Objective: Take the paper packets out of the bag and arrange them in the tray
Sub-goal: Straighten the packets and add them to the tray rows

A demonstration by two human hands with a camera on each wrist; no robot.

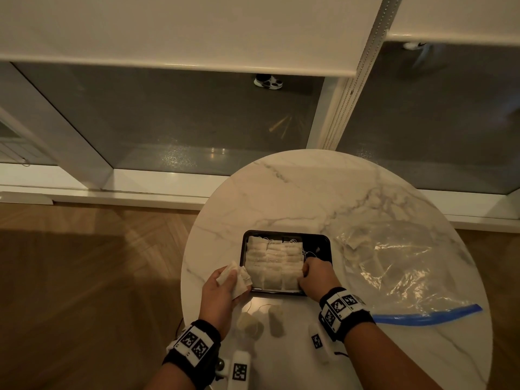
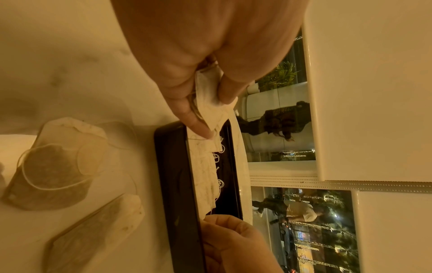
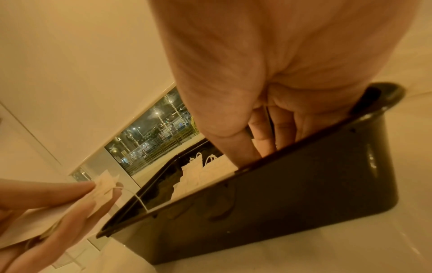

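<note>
A black tray [image 1: 284, 233] sits near the front of the table, packed with rows of paper packets [image 1: 270, 260]. My left hand [image 1: 230, 274] is at the tray's near left corner and holds several packets [image 1: 235, 280] between thumb and fingers; the left wrist view shows those held packets [image 2: 210, 103] above the tray [image 2: 173, 175]. My right hand [image 1: 305, 270] reaches into the near right corner of the tray [image 3: 292, 194], its curled fingers [image 3: 264, 133] and thumb pinching a packet there. Two loose packets [image 1: 249, 325] [image 1: 275, 319] lie in front of the tray. To the tray's right lies the clear bag [image 1: 394, 266].
The round marble table [image 1: 295, 198] ends close on the left, with wooden floor beyond. The bag's blue zip strip [image 1: 427, 315] lies at the right front. Two white marker blocks [image 1: 240, 370] [image 1: 318, 342] stand near the front edge. Windows are behind.
</note>
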